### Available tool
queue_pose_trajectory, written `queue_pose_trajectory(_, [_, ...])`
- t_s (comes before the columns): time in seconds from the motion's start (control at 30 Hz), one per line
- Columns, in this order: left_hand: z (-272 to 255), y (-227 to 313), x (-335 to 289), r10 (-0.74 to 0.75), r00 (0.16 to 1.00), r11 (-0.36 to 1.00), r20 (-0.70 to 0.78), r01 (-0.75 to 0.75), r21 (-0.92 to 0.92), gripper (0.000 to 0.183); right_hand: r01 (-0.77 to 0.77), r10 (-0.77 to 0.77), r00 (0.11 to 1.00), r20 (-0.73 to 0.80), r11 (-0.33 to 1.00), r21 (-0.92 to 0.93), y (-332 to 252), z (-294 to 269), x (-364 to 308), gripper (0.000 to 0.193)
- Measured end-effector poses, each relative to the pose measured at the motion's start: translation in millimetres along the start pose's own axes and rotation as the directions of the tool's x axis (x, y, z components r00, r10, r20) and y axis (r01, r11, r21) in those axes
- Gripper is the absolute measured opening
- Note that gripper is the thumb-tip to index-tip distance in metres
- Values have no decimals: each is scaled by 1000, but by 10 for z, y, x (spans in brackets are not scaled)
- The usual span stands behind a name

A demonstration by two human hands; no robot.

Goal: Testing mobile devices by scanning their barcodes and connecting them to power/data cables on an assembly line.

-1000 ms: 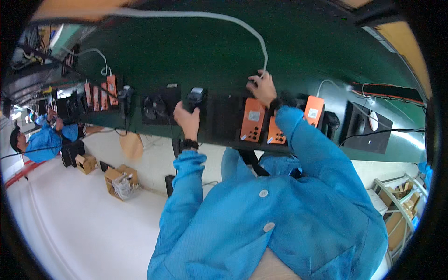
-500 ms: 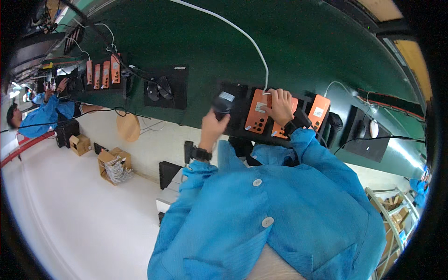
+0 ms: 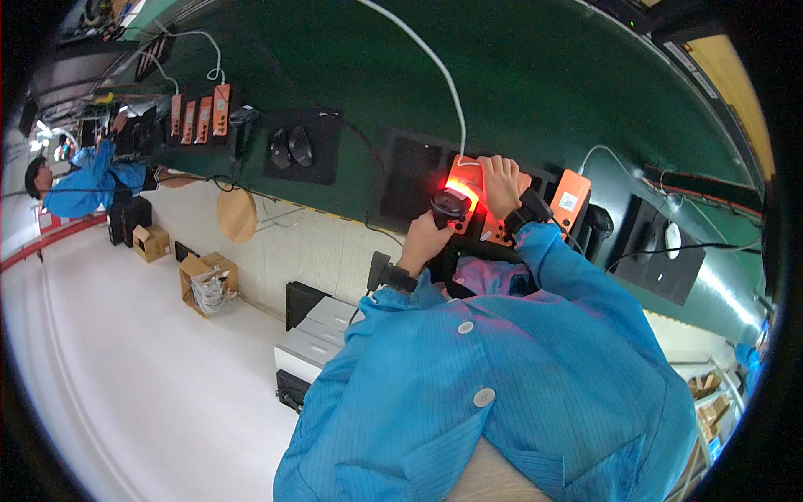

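Note:
In my left hand (image 3: 426, 241) is a black handheld barcode scanner (image 3: 449, 206), my fingers wrapped round its grip. Its head glows red over an orange slab-like unit (image 3: 466, 171) with black round spots. A white cable (image 3: 452, 88) runs to that unit's top end. My right hand (image 3: 502, 189) lies over a neighbouring orange unit (image 3: 524, 182), fingers stretched out, hiding much of it. Further right, another orange unit (image 3: 570, 202) bears a white label.
Left on the green bench (image 3: 552, 75) are a black mat (image 3: 326, 134) with two dark mice (image 3: 291, 147) and several more orange units (image 3: 221, 109). A white mouse (image 3: 672, 240) is at the right. Cardboard boxes (image 3: 201, 284) stand on the floor. A co-worker in blue (image 3: 92, 188) is far left.
My left hand has brought the scanner rightward and down over the orange unit, and its red light has come on. My right hand stays about where it was.

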State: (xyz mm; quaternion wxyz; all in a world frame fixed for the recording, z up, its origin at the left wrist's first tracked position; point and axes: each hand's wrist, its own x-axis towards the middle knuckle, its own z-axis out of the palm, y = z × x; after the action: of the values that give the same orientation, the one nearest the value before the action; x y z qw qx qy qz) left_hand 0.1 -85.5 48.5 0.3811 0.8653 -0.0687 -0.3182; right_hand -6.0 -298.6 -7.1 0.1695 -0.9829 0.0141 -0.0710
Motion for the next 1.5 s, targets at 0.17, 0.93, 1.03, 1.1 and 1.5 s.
queue_pose_trajectory(0.17, [-122, 141, 1, -98, 991, 981, 92, 111, -158, 39, -9, 8, 1000, -5, 998, -55, 81, 37, -8, 49])
queue_pose_trajectory(0.93, [-968, -121, 1255, 4, 721, 851, -693, 361, 380, 60, -103, 108, 994, -6, 958, 268, 38, -140, -18, 19])
queue_pose_trajectory(1.03, [-604, 242, 878, 455, 691, 864, -562, -190, 466, 45, -182, 205, 977, -52, 941, 284, 32, -131, -119, 20])
queue_pose_trajectory(1.1, [-164, 277, 658, 489, 740, 846, -462, -275, 456, 46, -216, 250, 964, -92, 935, 281, 4, -144, -154, 21])
queue_pose_trajectory(1.5, [505, 106, 989, -257, 966, 946, 0, 252, 204, 59, -295, 279, 954, 112, 796, 528, 335, -47, -649, 14])
